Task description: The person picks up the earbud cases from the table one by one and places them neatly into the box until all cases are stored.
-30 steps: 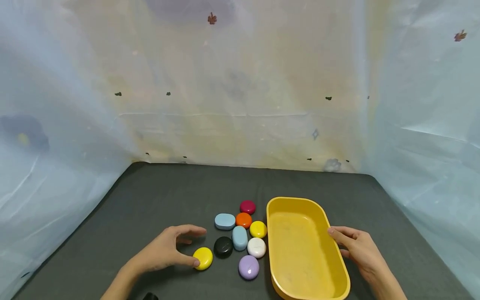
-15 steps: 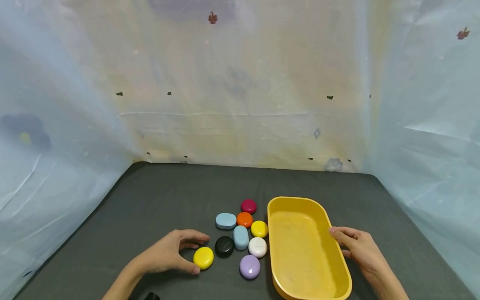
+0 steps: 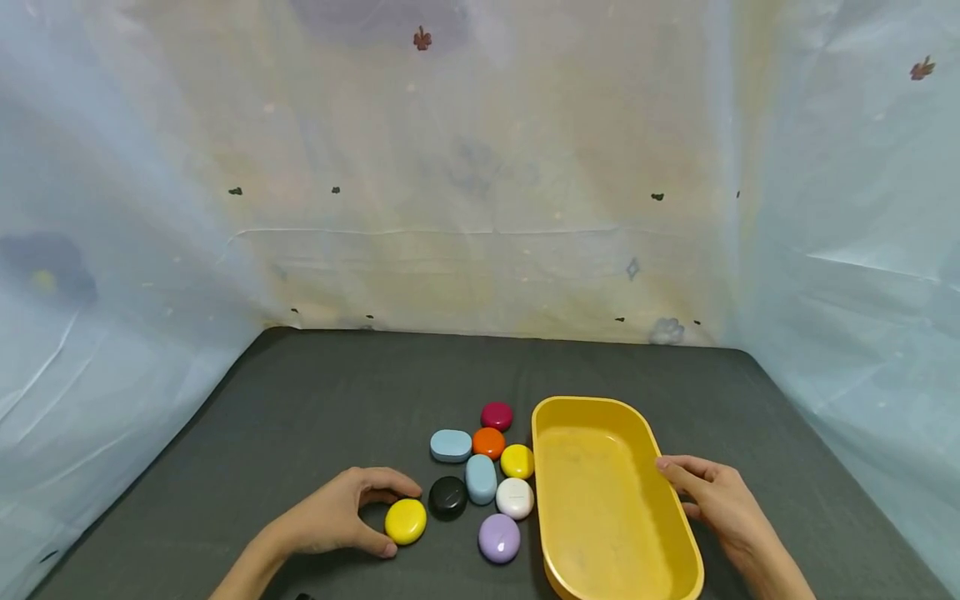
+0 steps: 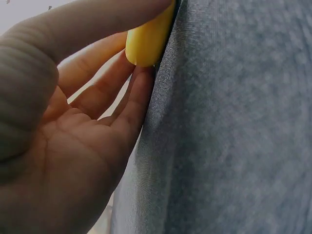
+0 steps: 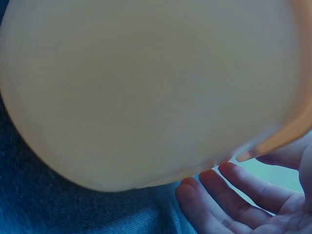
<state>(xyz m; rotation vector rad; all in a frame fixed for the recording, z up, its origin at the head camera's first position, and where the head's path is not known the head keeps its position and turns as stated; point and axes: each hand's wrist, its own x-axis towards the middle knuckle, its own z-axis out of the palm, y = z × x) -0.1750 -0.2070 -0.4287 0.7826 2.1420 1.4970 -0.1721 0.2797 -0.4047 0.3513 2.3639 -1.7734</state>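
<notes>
While between thumb and fingers, yellow disc in left hand's grasp; tray in right hand's pinch.

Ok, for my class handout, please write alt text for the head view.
A person's left hand curves around a yellow disc while the right hand grips the rim of a yellow tray on a dark grey surface. Between them lie two light-blue pieces and single crimson, orange, yellow, white, black and lilac ones.
</notes>
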